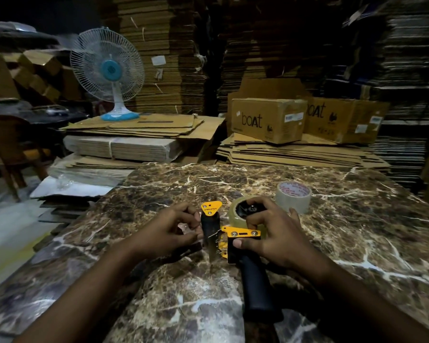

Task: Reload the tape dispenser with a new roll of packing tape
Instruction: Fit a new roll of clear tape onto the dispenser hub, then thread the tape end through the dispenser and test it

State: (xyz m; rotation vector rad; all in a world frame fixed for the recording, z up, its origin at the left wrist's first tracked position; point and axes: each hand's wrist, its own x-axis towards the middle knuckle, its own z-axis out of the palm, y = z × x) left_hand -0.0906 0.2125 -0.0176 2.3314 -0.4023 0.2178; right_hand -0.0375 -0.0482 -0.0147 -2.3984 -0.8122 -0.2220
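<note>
So the yellow-and-black handheld tape dispenser lies on its side on the brown marbled surface, black handle pointing toward the near edge. A clear roll of packing tape already looks seated on the hub, so I'd say the mounting part is done and this is the threading step.

The right hand is curled over the dispenser body, thumb pressed on the yellow side plate and fingers hooked over the hub, pinning it down. The left hand is nearly closed, fingertips pinched right beside the black roller and toothed blade end. It looks like it's pinching the loose end of the tape, but the tape is clear and the light is dim, so I can't really tell.

A second, beige roll with a red-printed core stands just past the right hand, on the far right, untouched. Could be the old one or a spare.

Next move, my guess: pull the free end through the slot between roller and guard, sticky side down, then out over the blade without it folding on itself.
</note>
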